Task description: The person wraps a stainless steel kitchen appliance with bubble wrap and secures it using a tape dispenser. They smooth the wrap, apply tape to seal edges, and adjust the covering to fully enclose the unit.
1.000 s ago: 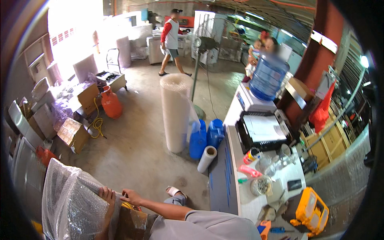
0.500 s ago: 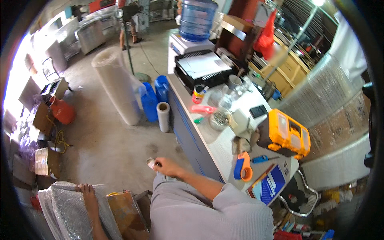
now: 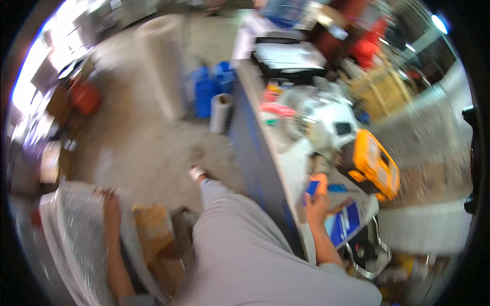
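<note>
One right hand (image 3: 317,206) grasping an orange-and-blue tape dispenser (image 3: 320,182) over the white desk (image 3: 295,159), likely light, stiff, best held round its middle; left hand (image 3: 112,206), grip too blurred to tell, on a bubble-wrapped bundle (image 3: 76,234), probably slippery.

left grip (image 3: 111,201) stretched forward — right grip (image 3: 317,205) curled, out rightward

Toolbox (image 3: 376,164) and tray (image 3: 279,74) sit on the table (image 3: 292,162), right of the wrapped bundle (image 3: 76,239)
</note>
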{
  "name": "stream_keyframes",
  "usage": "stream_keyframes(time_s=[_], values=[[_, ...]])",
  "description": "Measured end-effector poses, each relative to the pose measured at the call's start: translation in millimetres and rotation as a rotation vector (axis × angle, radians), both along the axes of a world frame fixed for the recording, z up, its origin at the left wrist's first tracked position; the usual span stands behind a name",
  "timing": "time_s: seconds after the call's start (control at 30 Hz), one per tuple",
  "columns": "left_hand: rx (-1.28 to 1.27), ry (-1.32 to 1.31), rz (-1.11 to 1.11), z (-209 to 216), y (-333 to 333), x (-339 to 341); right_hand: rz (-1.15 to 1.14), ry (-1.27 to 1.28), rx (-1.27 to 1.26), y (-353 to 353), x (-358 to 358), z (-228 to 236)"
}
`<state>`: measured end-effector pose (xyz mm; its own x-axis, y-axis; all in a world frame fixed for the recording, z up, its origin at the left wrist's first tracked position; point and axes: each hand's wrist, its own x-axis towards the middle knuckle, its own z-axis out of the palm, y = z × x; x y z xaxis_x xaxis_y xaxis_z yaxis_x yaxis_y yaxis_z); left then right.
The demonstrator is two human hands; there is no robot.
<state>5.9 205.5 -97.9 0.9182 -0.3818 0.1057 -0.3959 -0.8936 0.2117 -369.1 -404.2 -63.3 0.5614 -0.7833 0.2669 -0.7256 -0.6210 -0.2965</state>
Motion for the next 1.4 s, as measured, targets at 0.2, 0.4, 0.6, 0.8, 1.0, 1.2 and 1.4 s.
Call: stream_keyframes(time_s=[0.2, 0.4, 0.6, 0.8, 1.0, 1.2, 1.4], values=[[0.118, -0.113, 0.033, -19, 0, 25, -0.265, 0.285, -0.019, 2, -5, -37], [-0.066, -0.01, 0.112, -23, 21, 10, -0.465, -0.056, 0.302, -36, -27, -2], [0.108, -0.155, -0.086, 0, 14, 2, -0.414, -1.187, 1.237, -37, -18, 81], [0.34, -0.149, -0.05, 31, -8, 8, -0.369, 0.196, 0.538, -55, -28, 174], [0.345, -0.16, -0.07, 33, -7, 7, 0.298, -1.056, 1.795, -110, -82, 193], [0.34, -0.138, -0.055, 20, 2, 11, -0.37, -0.629, 0.585, -114, -51, 192], [0.239, 0.016, -0.12, 23, -6, 11, 0.045, -0.989, 1.107, -73, 3, 164]])
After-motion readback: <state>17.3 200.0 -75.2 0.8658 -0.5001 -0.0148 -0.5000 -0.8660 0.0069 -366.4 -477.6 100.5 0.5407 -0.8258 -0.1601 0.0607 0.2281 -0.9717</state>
